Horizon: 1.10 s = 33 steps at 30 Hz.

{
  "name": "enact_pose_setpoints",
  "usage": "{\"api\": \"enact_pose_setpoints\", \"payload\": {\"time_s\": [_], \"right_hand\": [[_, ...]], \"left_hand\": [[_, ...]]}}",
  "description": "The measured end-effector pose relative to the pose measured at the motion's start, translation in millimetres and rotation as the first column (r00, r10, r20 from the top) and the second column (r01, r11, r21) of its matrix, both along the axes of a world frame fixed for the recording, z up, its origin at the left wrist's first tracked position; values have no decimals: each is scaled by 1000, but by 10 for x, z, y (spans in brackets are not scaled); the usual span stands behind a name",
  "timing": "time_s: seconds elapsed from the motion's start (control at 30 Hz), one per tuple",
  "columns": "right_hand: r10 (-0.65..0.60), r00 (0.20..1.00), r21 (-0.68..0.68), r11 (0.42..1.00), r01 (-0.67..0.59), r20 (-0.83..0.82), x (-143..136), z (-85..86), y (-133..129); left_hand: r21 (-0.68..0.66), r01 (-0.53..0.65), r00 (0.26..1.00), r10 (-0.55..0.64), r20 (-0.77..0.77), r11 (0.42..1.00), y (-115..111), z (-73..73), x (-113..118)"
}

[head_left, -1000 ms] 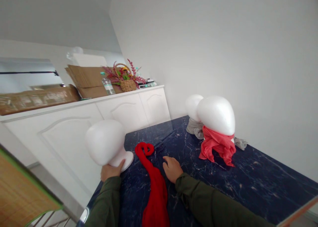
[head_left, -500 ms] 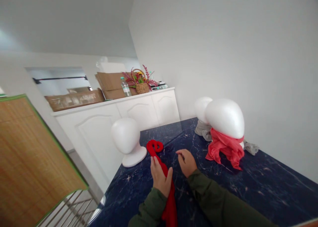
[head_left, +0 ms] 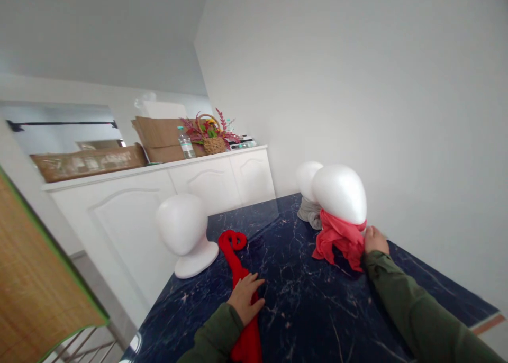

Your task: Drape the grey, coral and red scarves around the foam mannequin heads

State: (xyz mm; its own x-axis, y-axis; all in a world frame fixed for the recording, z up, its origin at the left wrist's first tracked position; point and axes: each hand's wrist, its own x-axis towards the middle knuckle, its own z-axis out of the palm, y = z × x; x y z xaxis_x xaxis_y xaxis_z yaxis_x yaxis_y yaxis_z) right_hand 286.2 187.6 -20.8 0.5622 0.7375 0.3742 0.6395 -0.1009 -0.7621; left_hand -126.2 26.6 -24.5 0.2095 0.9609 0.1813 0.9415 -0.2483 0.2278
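A long red scarf [head_left: 234, 265] lies along the dark table, its far end curled into a loop. Resting on it is my left hand [head_left: 246, 298], fingers stretched out and thumb apart. My right hand [head_left: 375, 241] is at the far right, beside the base of a white foam mannequin head [head_left: 339, 191] that has a coral-pink scarf [head_left: 337, 236] around its neck. Its fingers look curled, and what they hold, if anything, is hidden. Another white head [head_left: 307, 179] stands behind, with grey cloth [head_left: 309, 212] at its base. A bare white mannequin head [head_left: 182, 225] stands on the left.
The blue-black marbled table [head_left: 301, 299] meets the wall at right. White cabinets [head_left: 127, 215] carry cardboard boxes [head_left: 159, 133], a water bottle [head_left: 186, 143] and a flower basket [head_left: 214, 143]. A bamboo mat [head_left: 35, 278] hangs over a metal rack at left.
My right hand has moved from beside the red scarf to the pink-scarfed head at right. My left hand stays on the red scarf, a little nearer me. The view has turned right.
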Motion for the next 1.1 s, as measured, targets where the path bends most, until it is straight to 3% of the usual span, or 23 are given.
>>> {"api": "enact_pose_setpoints", "payload": {"time_s": [0.1,0.17,0.23,0.33,0.47,0.57,0.67,0.77,0.9,1.0,1.1], "right_hand": [[77,995,-58,996,-73,68,-148,-25,35],[67,993,-72,996,-60,97,-220,-14,29],[32,994,-77,997,-24,101,-236,7,25],[-4,997,-85,996,10,73,-183,44,49],[25,1000,-146,989,-25,-3,-94,82,121],[76,997,-178,981,-79,-25,-69,104,155],[69,997,-183,981,-73,-26,-65,141,153],[52,999,-214,975,-54,-15,-73,199,130],[48,998,-213,976,-40,33,-119,263,107],[27,997,-123,992,-18,71,-178,281,96],[32,996,-9,999,-31,85,-240,290,75]], "left_hand": [[7,-222,973,222,-69,975,10,71,-57],[45,-414,906,417,-70,909,20,118,-73],[18,-521,852,521,-54,853,52,142,-77],[-71,-449,894,447,-41,891,160,140,-84],[-62,-293,955,296,34,954,342,116,-124],[45,-286,955,281,93,957,398,152,-166],[216,-259,955,216,204,941,387,295,-113],[179,-153,926,78,369,972,421,520,167],[-5,53,855,-42,517,999,698,721,896],[-54,128,754,-62,654,990,1028,711,1525],[-8,221,677,-148,721,975,1281,637,2074]]}}
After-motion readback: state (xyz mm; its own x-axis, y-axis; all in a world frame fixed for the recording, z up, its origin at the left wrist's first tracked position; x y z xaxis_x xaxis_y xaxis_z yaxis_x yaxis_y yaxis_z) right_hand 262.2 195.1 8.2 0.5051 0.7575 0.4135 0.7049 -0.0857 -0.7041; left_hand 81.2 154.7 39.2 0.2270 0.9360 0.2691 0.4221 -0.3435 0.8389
